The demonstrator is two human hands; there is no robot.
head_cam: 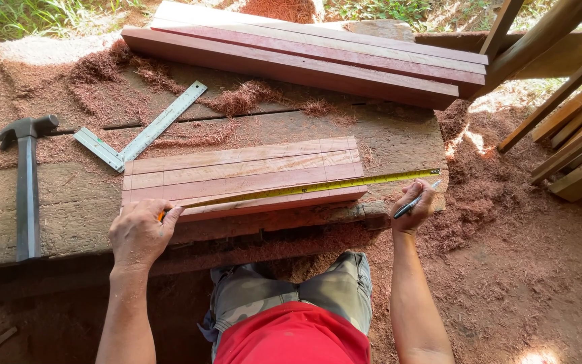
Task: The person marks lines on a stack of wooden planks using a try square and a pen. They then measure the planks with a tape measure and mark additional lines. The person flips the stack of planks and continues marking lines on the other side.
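Note:
Several reddish wood strips point(237, 172) lie side by side on a rough workbench point(69, 222), with pencil lines across them. A yellow tape measure point(304, 189) stretches along the nearest strip. My left hand point(139, 232) covers the tape's case at the strips' left end. My right hand point(413, 205) pinches the tape's far end beyond the strips' right end and also holds a black pen point(415, 201).
A hammer point(27, 168) lies on the bench at the left, a metal try square point(139, 131) beside it. Long red planks point(304, 50) are stacked at the bench's back. More timber point(574, 135) leans at the right. Red sawdust covers the ground.

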